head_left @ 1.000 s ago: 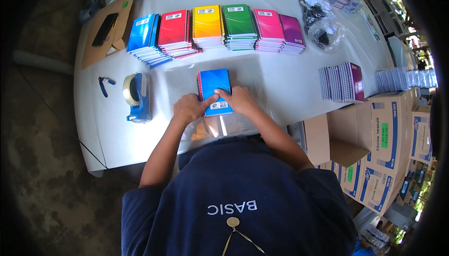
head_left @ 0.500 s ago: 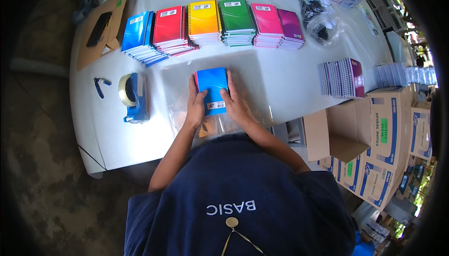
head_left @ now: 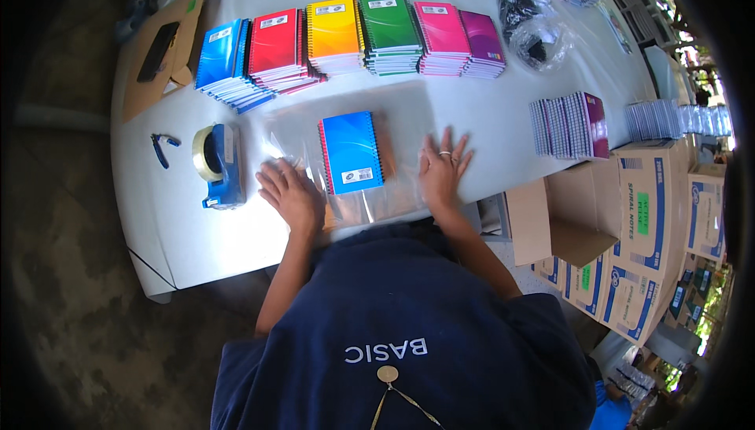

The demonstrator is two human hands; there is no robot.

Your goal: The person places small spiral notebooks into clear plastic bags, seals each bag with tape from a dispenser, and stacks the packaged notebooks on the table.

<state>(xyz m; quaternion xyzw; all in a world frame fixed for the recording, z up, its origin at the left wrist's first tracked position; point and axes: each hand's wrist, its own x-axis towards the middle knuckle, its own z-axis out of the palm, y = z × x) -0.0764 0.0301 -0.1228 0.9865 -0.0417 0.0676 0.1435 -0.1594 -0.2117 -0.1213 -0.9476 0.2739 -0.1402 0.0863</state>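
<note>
In the head view, a blue spiral notebook [head_left: 348,151] lies face up on a clear plastic sheet [head_left: 405,115], with a pinkish-red spiral edge showing beneath its left side. Left of the notebook, the left hand [head_left: 295,198] rests palm down on the sheet, fingers spread and holding nothing. Right of the notebook, the right hand [head_left: 443,174], a ring on one finger, is also palm down with fingers fanned apart, empty, by the sheet's right side; whether it presses on plastic or on the tabletop I cannot tell. Neither hand touches the notebook. Beyond the notebook runs a row of notebook stacks [head_left: 334,29] in blue, red, yellow, green, pink and purple. Farther left of it stand a blue tape dispenser [head_left: 229,170] and small thread snips [head_left: 163,152]; well to its right are upright purple notebooks [head_left: 596,125] and an open cardboard box [head_left: 528,222].
</note>
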